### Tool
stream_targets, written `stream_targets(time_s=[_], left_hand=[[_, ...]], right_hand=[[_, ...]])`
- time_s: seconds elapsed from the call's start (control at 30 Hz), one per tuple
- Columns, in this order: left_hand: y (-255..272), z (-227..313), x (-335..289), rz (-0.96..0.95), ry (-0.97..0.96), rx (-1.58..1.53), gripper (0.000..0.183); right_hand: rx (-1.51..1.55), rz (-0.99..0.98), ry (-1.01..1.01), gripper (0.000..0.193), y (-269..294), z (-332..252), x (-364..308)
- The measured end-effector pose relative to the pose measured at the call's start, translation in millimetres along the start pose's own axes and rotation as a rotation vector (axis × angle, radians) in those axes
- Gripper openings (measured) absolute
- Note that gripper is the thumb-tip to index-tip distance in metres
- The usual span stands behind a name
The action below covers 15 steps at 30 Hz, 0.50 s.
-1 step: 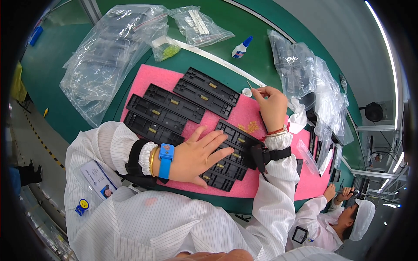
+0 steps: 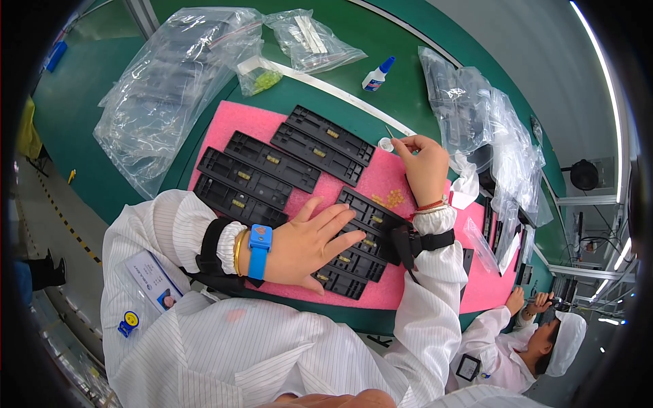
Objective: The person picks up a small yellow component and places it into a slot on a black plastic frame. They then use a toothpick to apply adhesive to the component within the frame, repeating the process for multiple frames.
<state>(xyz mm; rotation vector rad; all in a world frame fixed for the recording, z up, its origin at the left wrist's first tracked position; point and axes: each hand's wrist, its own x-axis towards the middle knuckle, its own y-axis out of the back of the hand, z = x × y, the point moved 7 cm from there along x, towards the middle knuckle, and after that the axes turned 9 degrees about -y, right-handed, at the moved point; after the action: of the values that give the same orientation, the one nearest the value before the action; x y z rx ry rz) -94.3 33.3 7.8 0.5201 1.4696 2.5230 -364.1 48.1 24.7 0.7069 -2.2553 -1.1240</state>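
My left hand lies with its fingers spread over the near group of black plastic panels, its fingertips resting on them. Pinched between the thumb and fingers of my right hand is a thin stick, beside a small white round cup at the mat's far edge. Each panel whose middle shows carries a small yellow-green insert. Between the hands, a scatter of small amber pieces lies on the pink foam mat. More black panels are laid out in slanting rows at the left.
A small white glue bottle with a blue cap stands beyond the mat. Clear plastic bags lie at the far left, far middle and right. A co-worker in white works at the table's right end.
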Motion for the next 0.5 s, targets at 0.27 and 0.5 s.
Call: stream_targets(time_s=[0.27,0.5], left_hand=[[-0.4,0.0,-1.8,0.002,0.01,0.005,0.124],[-4.2,0.7,-0.2,-0.011,0.013,0.001,0.124]], right_hand=[[0.036,-0.032,-0.062,0.022,6.9,-0.8,-3.3],[0.424,-0.071,-0.268,0.027,40.3,28.6,-35.3]])
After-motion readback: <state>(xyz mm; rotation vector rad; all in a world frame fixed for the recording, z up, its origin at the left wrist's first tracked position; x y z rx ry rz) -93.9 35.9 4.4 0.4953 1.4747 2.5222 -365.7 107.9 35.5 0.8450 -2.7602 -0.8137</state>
